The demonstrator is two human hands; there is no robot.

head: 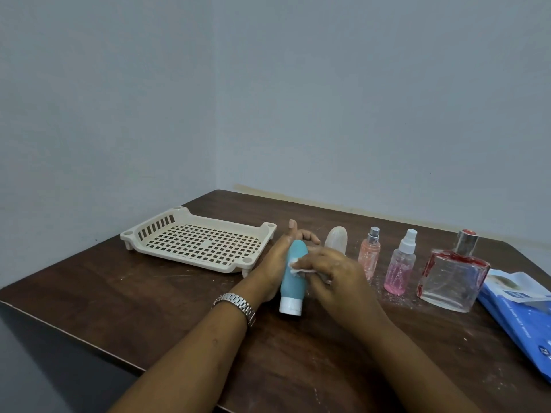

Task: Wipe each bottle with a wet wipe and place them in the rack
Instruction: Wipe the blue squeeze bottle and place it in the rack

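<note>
A teal tube bottle [293, 272] with a white cap pointing toward me lies in my left hand [275, 260], which cradles it from the left and underneath. My right hand [334, 274] pinches a white wet wipe [299, 268] and presses it against the bottle's side. The cream plastic rack [196, 238] sits to the left with nothing in it. To the right stand a white rounded bottle [337, 238], a small peach spray bottle [369, 253], a pink spray bottle [401, 265] and a square glass perfume bottle [454, 274].
A blue wet-wipe pack [521, 311] lies at the right edge of the dark wooden table [149, 296]. White specks dot the tabletop near the bottles. Grey walls meet in a corner behind. The table's left front edge runs diagonally.
</note>
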